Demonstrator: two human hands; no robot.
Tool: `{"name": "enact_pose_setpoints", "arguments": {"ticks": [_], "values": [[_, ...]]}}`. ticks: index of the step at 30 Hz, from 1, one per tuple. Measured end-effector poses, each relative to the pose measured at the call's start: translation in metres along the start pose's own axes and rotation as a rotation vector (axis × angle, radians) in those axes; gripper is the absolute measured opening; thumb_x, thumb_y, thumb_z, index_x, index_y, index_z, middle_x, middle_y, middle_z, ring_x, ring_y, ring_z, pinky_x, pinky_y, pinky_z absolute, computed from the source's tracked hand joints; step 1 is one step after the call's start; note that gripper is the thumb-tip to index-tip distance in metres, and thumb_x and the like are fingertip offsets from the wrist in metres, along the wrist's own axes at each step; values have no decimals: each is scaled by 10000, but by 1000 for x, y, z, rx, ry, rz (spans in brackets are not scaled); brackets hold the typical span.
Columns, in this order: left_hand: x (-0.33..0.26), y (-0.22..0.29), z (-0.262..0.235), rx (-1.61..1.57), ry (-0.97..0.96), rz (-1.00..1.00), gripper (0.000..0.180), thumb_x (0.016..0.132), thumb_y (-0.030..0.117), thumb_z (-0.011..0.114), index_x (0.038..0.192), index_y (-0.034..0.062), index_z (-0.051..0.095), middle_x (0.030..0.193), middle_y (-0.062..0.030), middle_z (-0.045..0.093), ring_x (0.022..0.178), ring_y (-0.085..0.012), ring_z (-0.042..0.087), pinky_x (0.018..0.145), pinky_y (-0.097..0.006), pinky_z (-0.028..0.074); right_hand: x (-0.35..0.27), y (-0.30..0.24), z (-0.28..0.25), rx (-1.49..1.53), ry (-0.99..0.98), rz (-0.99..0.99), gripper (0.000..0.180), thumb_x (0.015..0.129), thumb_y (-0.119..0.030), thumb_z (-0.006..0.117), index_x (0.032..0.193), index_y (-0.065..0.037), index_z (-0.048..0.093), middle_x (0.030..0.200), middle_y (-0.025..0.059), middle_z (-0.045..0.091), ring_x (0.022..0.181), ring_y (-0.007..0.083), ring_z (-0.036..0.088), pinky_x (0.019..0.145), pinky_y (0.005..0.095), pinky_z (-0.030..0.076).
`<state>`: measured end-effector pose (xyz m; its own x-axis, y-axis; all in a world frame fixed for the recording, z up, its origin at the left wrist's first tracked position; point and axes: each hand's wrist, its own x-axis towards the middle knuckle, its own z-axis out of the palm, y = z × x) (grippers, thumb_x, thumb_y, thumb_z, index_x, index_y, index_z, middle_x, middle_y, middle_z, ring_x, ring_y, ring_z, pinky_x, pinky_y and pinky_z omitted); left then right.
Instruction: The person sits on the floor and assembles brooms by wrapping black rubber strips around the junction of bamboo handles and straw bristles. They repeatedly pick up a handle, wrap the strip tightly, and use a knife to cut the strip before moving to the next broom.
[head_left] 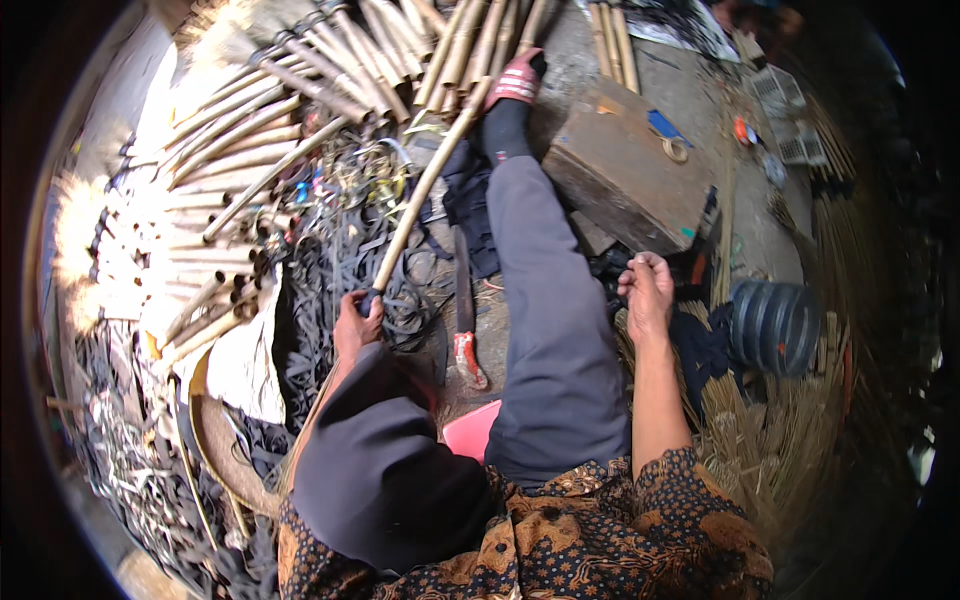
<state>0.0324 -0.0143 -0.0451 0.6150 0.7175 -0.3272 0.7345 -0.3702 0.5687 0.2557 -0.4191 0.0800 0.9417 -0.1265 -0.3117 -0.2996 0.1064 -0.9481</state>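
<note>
My left hand [356, 325] is closed round the near end of a long bamboo pole [425, 185], where a black band shows. From there the pole slants away to the upper right and passes beside my outstretched foot [515, 82]. My right hand [650, 290] is raised to the right of my straight leg, thumb and fingers pinched together. Whatever it may grip is too small to make out. Between my legs lies a large knife [465, 300] with a red-wrapped handle.
Many bamboo tubes [250, 155] with pale bristles lie fanned out at the left and far side. Black strips [330, 290] are heaped beside my left hand. A wooden block [630, 165] holds a tape roll [675, 150]. A clear ribbed container [775, 328] and thin sticks [770, 430] lie right.
</note>
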Motion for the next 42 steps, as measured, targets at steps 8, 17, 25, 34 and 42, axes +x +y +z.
{"name": "enact_pose_setpoints", "arguments": {"ticks": [8,17,25,34,42], "values": [[-11,25,-13,-31,-42,-107,497,891,440,749,1252,115,641,999,-167,761,911,-361,746,823,-442,569,-89,24,188,-339,-755,-149,171,1015,11,555,1094,34,704,1125,62,581,852,95,651,746,244,570],[-11,29,-22,-85,-131,-108,527,888,435,731,1271,94,606,1104,-188,748,1020,-373,726,879,-482,547,-115,146,277,-778,-817,-338,191,913,-44,675,1086,16,622,949,160,716,845,275,723,771,389,576],[-14,23,-17,-138,-64,-43,482,907,416,727,1236,93,589,1116,-181,727,1058,-367,699,880,-485,523,-114,150,281,-924,-839,-421,158,907,-45,688,1045,3,627,919,167,722,814,281,737,744,388,582],[-18,24,-18,-282,50,-9,242,880,348,746,1066,197,707,1088,-79,715,991,-337,702,843,-455,534,-112,149,283,-877,-943,-476,279,934,-137,705,1167,2,641,954,167,718,807,342,721,749,429,567],[-12,28,-30,-283,-86,-130,229,856,339,753,1023,185,729,1104,-72,727,970,-307,708,828,-424,537,-131,184,179,-1456,-383,89,1017,835,-391,839,1503,88,241,1420,342,445,1299,495,515,1079,523,463]]}}
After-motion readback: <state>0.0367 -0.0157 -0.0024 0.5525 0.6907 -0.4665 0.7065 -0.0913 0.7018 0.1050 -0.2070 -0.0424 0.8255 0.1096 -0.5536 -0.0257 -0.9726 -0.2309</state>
